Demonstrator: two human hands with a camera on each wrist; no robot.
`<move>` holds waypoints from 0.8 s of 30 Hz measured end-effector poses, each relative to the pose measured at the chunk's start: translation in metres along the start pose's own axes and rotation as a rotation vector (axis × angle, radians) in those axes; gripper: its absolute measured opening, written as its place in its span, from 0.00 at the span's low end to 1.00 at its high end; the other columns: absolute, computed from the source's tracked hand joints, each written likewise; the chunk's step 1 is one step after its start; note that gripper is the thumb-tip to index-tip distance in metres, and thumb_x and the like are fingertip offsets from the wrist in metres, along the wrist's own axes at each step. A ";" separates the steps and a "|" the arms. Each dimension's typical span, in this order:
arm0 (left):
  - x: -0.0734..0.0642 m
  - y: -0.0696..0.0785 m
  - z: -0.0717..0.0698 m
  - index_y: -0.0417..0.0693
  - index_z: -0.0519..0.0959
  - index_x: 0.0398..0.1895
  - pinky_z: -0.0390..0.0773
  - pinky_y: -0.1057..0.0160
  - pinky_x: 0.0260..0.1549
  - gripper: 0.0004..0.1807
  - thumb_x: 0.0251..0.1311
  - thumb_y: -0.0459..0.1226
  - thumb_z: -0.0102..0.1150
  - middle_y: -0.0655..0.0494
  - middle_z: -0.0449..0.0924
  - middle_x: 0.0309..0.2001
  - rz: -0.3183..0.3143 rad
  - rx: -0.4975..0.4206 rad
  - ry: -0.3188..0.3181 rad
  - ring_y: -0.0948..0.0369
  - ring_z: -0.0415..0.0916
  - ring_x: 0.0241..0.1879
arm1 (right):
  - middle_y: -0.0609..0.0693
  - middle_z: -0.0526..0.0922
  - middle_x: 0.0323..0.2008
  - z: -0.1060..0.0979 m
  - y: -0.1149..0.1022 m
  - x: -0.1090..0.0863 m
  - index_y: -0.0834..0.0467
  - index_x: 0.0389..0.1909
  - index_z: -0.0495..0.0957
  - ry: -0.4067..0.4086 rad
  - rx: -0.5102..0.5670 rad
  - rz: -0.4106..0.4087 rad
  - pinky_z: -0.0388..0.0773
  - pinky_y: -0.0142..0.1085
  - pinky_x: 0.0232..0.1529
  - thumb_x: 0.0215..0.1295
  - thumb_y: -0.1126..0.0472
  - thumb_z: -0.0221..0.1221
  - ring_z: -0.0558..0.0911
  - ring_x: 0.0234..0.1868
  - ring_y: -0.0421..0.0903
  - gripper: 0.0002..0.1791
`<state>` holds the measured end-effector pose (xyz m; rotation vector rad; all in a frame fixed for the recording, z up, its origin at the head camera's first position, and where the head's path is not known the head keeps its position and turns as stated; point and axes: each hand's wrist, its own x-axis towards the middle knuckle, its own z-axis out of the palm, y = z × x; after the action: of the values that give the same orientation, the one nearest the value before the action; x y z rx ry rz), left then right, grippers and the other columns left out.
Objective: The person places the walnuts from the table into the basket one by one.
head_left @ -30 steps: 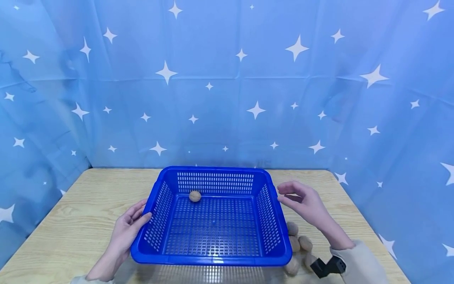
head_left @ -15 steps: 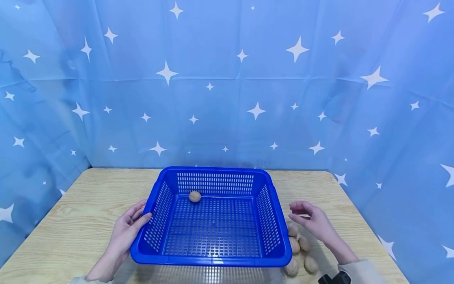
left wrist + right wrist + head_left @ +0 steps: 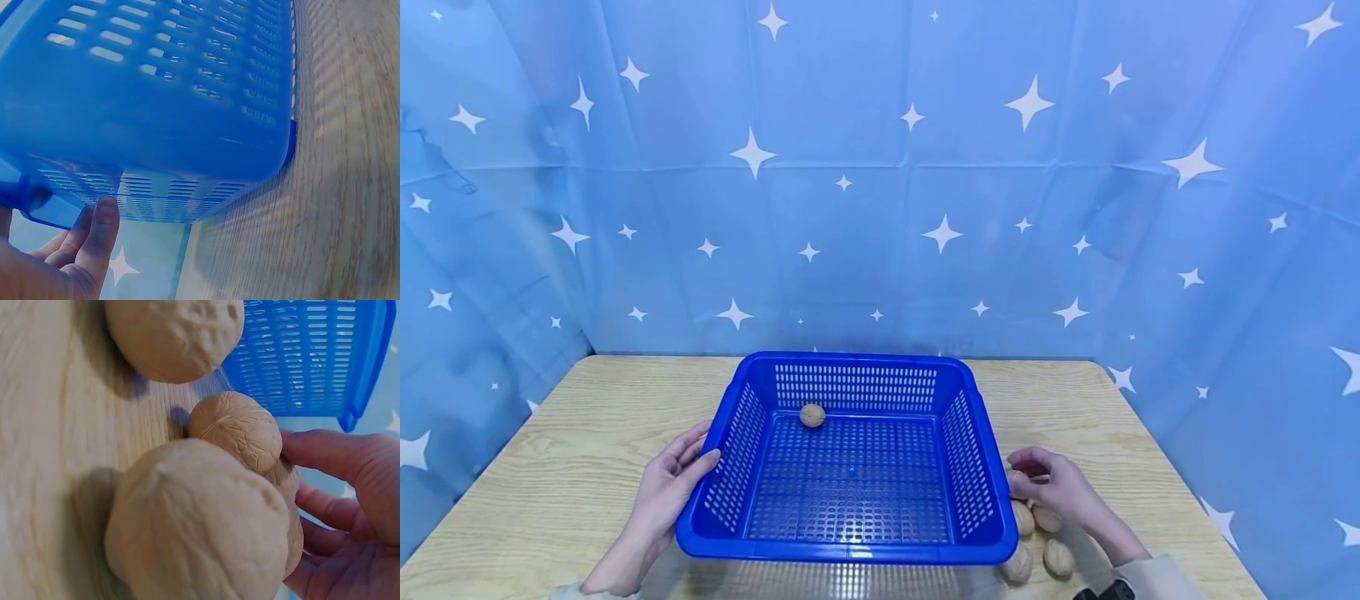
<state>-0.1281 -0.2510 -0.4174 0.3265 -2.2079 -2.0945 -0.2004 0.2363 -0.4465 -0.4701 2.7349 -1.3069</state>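
Note:
A blue plastic basket (image 3: 852, 552) with slotted walls stands on the table, one walnut (image 3: 812, 415) inside near its back left. My left hand (image 3: 672, 483) holds the basket's left rim, thumb over the edge and fingers outside against the wall; the left wrist view shows those fingers (image 3: 103, 228) below the rim. To the right of the basket, my right hand (image 3: 1060, 483) reaches over the farthest walnut (image 3: 1018, 485) of a small group, thumb and fingers spread about it. In the right wrist view the thumb (image 3: 325, 449) is close beside a walnut (image 3: 240, 431); firm contact is unclear.
Several more walnuts lie by the basket's right front corner, among them one nearest the front (image 3: 1017, 565) and one to its right (image 3: 1058, 557). The wooden table (image 3: 587, 433) extends on both sides. A blue star-patterned curtain (image 3: 865, 250) closes off the back and sides.
My right hand has moved from beside the basket's right rim toward the front and down to the walnuts. The left hand, the basket and the walnut inside have stayed in place.

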 end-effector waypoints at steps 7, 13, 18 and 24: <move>-0.001 0.000 0.000 0.41 0.59 0.68 0.78 0.68 0.36 0.30 0.65 0.38 0.54 0.78 0.76 0.40 -0.003 0.008 0.004 0.71 0.77 0.39 | 0.55 0.82 0.35 -0.001 -0.002 0.001 0.65 0.38 0.78 0.017 -0.110 0.012 0.78 0.35 0.34 0.49 0.66 0.68 0.81 0.35 0.49 0.15; 0.000 0.000 0.000 0.41 0.59 0.68 0.78 0.68 0.37 0.30 0.65 0.39 0.54 0.75 0.76 0.43 -0.006 0.017 0.007 0.72 0.77 0.40 | 0.55 0.83 0.36 -0.006 -0.005 0.004 0.65 0.39 0.79 0.067 -0.123 0.040 0.77 0.33 0.33 0.52 0.69 0.64 0.81 0.37 0.49 0.12; -0.001 0.001 0.000 0.42 0.59 0.68 0.78 0.68 0.36 0.30 0.66 0.39 0.54 0.73 0.76 0.44 -0.012 0.017 0.004 0.71 0.77 0.40 | 0.57 0.83 0.37 -0.015 -0.013 0.011 0.66 0.40 0.78 0.146 -0.108 -0.030 0.78 0.31 0.33 0.53 0.66 0.66 0.82 0.37 0.53 0.14; -0.001 0.002 0.000 0.44 0.59 0.68 0.78 0.67 0.37 0.30 0.66 0.40 0.54 0.64 0.76 0.51 -0.031 0.026 0.006 0.71 0.77 0.40 | 0.60 0.82 0.39 -0.027 -0.029 0.018 0.67 0.43 0.78 0.208 -0.117 -0.073 0.80 0.36 0.35 0.54 0.66 0.67 0.83 0.38 0.55 0.16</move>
<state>-0.1270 -0.2509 -0.4154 0.3716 -2.2427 -2.0789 -0.2159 0.2337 -0.4061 -0.4721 3.0052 -1.2841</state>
